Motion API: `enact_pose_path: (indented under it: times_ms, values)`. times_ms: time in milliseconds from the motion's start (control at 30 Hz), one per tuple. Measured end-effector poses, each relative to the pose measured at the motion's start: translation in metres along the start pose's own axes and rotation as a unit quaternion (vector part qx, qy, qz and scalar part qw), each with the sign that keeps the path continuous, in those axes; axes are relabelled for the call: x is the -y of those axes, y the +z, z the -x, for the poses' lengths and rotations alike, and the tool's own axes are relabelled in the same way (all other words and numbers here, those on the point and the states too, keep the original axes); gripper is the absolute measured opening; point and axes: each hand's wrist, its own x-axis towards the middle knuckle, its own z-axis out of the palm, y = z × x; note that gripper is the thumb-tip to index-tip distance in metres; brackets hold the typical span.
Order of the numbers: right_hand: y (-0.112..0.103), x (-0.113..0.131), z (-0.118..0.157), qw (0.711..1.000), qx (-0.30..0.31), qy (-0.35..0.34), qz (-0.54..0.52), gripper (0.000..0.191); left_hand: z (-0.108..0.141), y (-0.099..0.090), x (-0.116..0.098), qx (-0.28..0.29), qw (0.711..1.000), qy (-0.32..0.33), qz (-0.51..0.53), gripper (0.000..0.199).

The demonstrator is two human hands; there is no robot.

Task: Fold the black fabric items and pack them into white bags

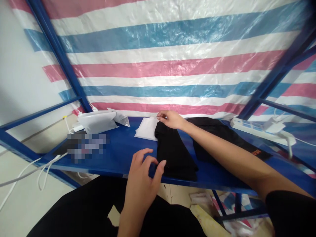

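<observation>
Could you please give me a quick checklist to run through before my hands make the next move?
1. Right hand at the black cloth's far end: ok.
2. Left hand near the cloth's near end: ok.
3. Left hand touching the cloth: cannot tell.
4. White sheet well apart from the cloth: not ok, they meet in this view.
5. Power strip away from the cloth: ok, at the table's right end.
</observation>
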Motion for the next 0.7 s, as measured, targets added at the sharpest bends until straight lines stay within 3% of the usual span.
enact_pose_path:
  times_ms: [100,233,300,400,500,567,700]
  values:
    - [-0.011,-0.013,0.021,0.999,0.006,-0.019,0.032,0.019,-0.016,0.016,-0.021,0.093,0.992,0.09,0.009,0.033]
    - [-0.008,-0.038,0.045,0.994,0.093,-0.052,0.009,0.042,-0.012,0.054,-0.038,0.228,0.96,0.149,-0.066,0.077]
    - [-0.001,-0.052,0.051,0.991,0.118,-0.051,-0.017,0.049,0.001,0.071,-0.038,0.259,0.945,0.157,-0.123,0.091]
    - [0.01,-0.066,0.056,0.991,0.113,-0.054,-0.04,0.055,0.016,0.085,-0.035,0.26,0.931,0.157,-0.201,0.08]
    - [0.012,-0.067,0.057,0.995,0.075,-0.059,-0.032,0.052,0.018,0.081,-0.035,0.276,0.919,0.175,-0.222,0.069]
    - [0.009,-0.064,0.058,0.998,0.013,-0.06,-0.002,0.049,0.009,0.07,-0.04,0.307,0.907,0.192,-0.214,0.064]
    - [-0.005,-0.058,0.058,0.991,-0.131,0.004,0.029,0.047,-0.04,0.03,-0.063,0.398,0.876,0.2,-0.182,0.042]
